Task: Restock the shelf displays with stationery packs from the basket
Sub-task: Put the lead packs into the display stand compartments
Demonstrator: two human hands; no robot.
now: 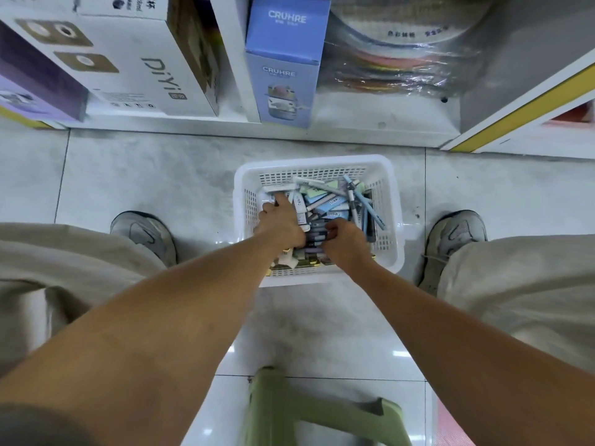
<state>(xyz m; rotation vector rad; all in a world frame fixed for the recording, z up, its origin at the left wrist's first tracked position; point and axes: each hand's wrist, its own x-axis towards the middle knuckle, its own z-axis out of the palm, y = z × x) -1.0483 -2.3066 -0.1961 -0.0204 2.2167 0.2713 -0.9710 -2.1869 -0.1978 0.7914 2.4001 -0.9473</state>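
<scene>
**Both arms reaching down, hands low and close together**

Both bare forearms stretch forward and downward, converging. The left hand [280, 225] lies palm down, its fingers [283, 201] extended forward and slightly spread. The right hand [346, 241], just beside it, has its fingers curled under; what they grip cannot be made out

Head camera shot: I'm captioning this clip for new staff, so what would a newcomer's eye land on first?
First, the white basket on the floor tiles between the person's shoes, heaped with stationery packs. Both bare forearms stretch down into it: the left hand reaches among the packs on the left side, and the right hand curls over some near the middle. Behind, a blue CRUHRE box stands on the lowest shelf.
</scene>
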